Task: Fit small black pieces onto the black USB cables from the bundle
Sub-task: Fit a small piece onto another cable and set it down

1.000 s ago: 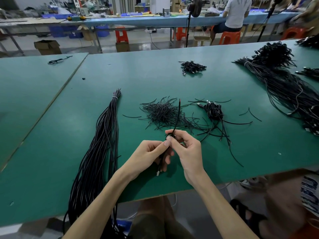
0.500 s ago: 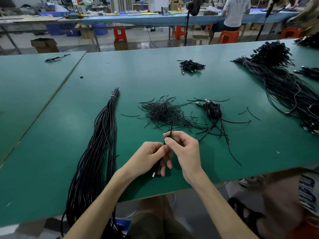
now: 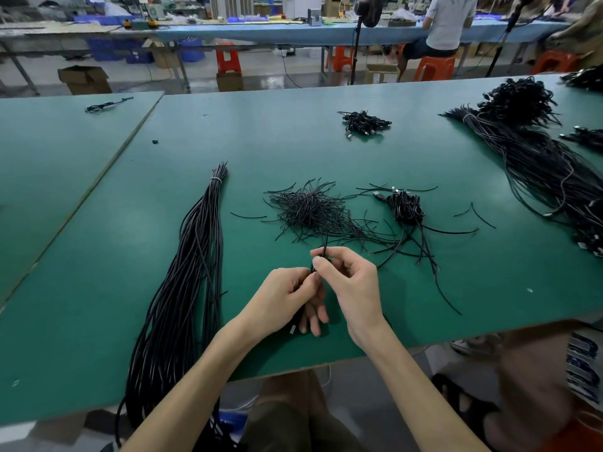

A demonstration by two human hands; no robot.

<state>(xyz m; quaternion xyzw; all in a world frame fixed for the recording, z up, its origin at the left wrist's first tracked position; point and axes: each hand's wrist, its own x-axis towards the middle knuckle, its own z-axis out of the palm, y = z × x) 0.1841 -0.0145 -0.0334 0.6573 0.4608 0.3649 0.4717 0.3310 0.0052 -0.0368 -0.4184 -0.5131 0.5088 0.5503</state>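
Midway through fitting one piece, by the look of it, not picking up and not setting down. Left hand (image 3: pixel 280 298) curled round a single USB cable (image 3: pixel 312 271), silver plug (image 3: pixel 292 328) poking out under the palm, just above the bench (image 3: pixel 326 151). Right hand (image 3: pixel 350 282) pinched tight, thumb and forefinger, on a small black piece (image 3: pixel 325 241) sticking up toward the loose pile of short pieces (image 3: pixel 310 207). Fingertips of both hands touching right at the join, so no gap to speak of in either grip. Can't tell if wrapped on yet or only laid against the cable: too thin, and mostly hidden by the fingers.

Next move, probably: needs a firm hold with the left and a small, careful twist or push with the right to seat the piece. Then needs a spot for the finished one, maybe by the coiled cables (image 3: pixel 406 207) just right of the pile. Plenty left to do, judging from the tied bundle (image 3: pixel 192 256) lying long on the left side of the bench, near end hanging over the edge.
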